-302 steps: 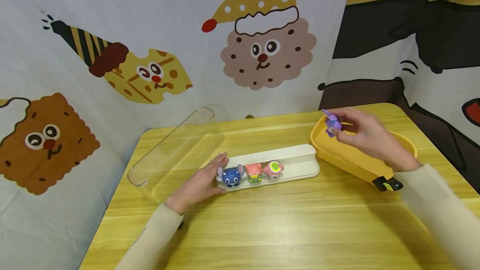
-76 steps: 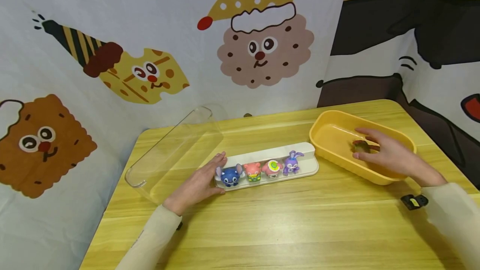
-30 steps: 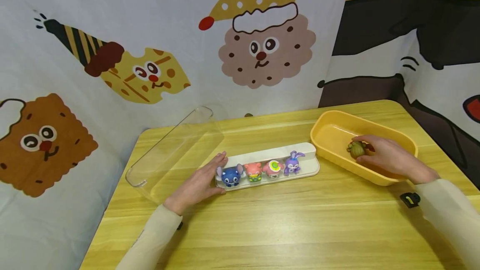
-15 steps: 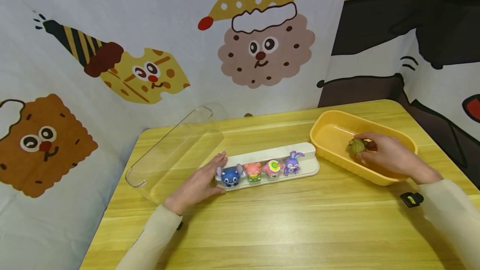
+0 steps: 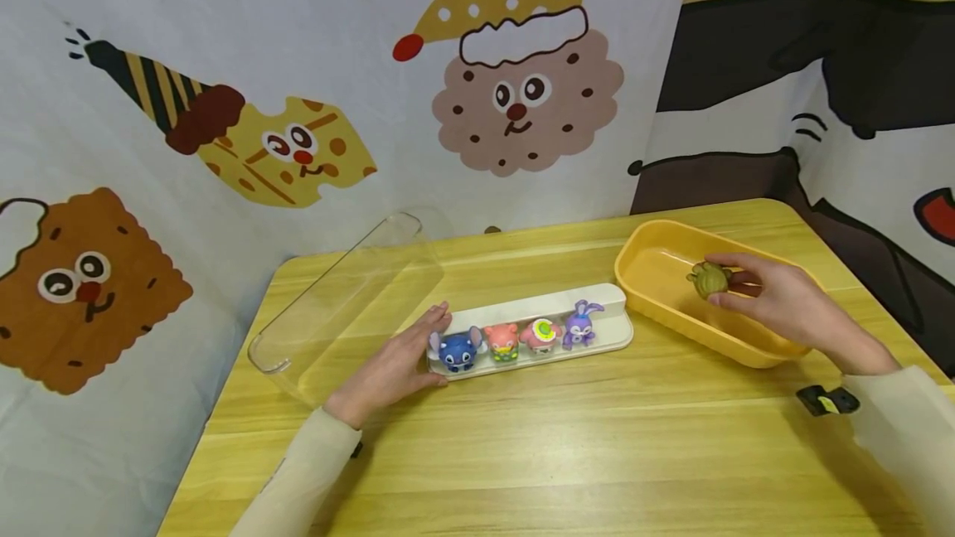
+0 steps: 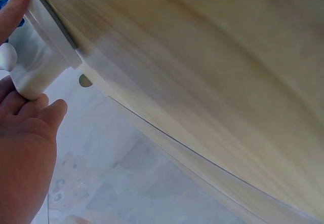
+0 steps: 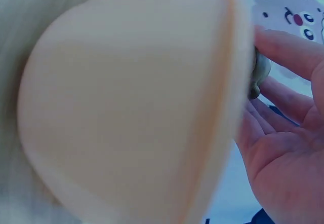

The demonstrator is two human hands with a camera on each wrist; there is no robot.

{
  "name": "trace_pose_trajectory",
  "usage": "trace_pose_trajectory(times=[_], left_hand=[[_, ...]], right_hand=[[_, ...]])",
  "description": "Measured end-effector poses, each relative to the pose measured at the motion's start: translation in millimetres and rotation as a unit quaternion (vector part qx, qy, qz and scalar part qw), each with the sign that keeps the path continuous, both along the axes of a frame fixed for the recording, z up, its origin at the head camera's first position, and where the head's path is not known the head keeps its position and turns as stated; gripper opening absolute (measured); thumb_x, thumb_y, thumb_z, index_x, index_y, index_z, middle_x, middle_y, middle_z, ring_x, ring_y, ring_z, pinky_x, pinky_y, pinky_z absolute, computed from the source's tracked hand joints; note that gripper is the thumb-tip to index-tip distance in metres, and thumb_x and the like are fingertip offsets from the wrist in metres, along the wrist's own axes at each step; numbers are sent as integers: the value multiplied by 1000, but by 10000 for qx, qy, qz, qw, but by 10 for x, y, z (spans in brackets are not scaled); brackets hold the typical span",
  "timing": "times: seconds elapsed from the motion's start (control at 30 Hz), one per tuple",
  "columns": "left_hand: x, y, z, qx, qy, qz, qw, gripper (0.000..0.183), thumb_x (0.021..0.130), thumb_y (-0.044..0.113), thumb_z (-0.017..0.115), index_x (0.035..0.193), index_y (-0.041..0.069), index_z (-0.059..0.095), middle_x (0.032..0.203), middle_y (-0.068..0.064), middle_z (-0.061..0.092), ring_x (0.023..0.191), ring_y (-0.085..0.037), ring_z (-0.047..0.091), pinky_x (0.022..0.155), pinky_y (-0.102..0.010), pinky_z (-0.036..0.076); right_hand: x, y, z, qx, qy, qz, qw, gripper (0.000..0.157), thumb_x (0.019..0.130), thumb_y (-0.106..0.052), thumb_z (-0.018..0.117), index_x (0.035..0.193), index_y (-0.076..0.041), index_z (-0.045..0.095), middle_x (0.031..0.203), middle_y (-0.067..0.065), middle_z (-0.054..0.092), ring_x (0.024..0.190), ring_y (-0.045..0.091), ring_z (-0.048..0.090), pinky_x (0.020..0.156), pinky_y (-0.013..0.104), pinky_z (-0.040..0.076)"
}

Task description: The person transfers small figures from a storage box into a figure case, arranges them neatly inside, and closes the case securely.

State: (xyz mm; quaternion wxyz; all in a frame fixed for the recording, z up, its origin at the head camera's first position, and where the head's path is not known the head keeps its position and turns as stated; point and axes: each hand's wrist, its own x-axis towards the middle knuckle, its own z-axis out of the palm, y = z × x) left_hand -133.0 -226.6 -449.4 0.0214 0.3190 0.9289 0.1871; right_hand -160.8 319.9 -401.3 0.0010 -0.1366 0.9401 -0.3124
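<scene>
My right hand (image 5: 783, 301) pinches a small olive-green toy figurine (image 5: 709, 278) between thumb and fingers, over the yellow plastic bin (image 5: 671, 321). In the right wrist view the bin's wall (image 7: 126, 107) hides most of the figurine (image 7: 260, 69). My left hand (image 5: 395, 367) grips the left end of a long white tray (image 5: 537, 305), thumb on the near edge and fingers at the far side. Lined up along the tray stand a blue big-eared figurine (image 5: 458, 350), a pink one (image 5: 502, 342), a pink one with a white-and-green top (image 5: 541, 335) and a purple rabbit figurine (image 5: 580, 326).
A clear plastic cover (image 5: 336, 305) lies on the wooden table (image 5: 567, 446) at the left, behind my left hand. The yellow bin sits close beside the tray's right end. A cartoon-printed cloth (image 5: 298, 40) hangs behind the table.
Over ten seconds, the purple rabbit has gone from my right hand onto the tray. Lately that hand has taken up the olive-green figurine and raised it slightly. The left hand has stayed put.
</scene>
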Motion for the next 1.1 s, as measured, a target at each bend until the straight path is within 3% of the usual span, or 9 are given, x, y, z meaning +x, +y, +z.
trace_pose_trajectory(times=[0.13, 0.2, 0.33, 0.4, 0.87, 1.1], left_hand=[[2, -2, -1, 22, 22, -17, 10000, 96, 83, 26, 89, 160, 1, 35, 170, -12, 23, 155, -29, 26, 121, -48, 34], [4, -4, -1, 29, 36, -23, 10000, 96, 83, 26, 89, 159, 1, 36, 170, -12, 23, 155, -30, 26, 121, -48, 34], [7, -4, 5, 42, 41, -29, 10000, 97, 83, 26, 89, 159, 1, 36, 170, -12, 23, 155, -30, 26, 121, -48, 34], [9, -4, 8, 40, 33, -26, 10000, 97, 83, 26, 89, 160, 1, 35, 171, -11, 22, 155, -29, 26, 121, -48, 34], [15, -13, 2, 62, 22, -47, 10000, 97, 83, 26, 88, 160, 1, 35, 171, -12, 22, 155, -30, 26, 120, -48, 34], [12, -6, 5, 68, 73, -49, 9999, 97, 82, 26, 89, 160, 1, 35, 170, -12, 23, 155, -30, 26, 120, -48, 34]], right_hand=[[55, -60, 80, -217, -73, -39, 9997, 60, 96, -21, 77, 147, 1, 53, 136, 30, 59, 114, 48, 64, 80, 15, 59], [87, -93, 115, -354, -52, -37, 9994, 58, 97, -21, 77, 146, -1, 54, 136, 28, 59, 112, 35, 67, 76, 3, 51], [151, -162, 171, -600, 65, -19, 9982, 53, 97, -21, 77, 145, -6, 58, 136, 23, 61, 103, -7, 61, 74, 2, 50], [177, -194, 191, -728, 127, 58, 9972, 52, 97, -19, 76, 144, -7, 59, 137, 22, 60, 100, -20, 52, 76, 2, 51], [279, -388, 266, -1150, -42, 307, 9929, 45, 104, -20, 67, 146, -10, 59, 141, 20, 60, 105, -15, 57, 82, 4, 50], [293, -493, 242, -1128, 152, 463, 9924, 36, 105, -19, 63, 140, -10, 65, 130, 17, 68, 100, -8, 63, 81, 6, 52]])
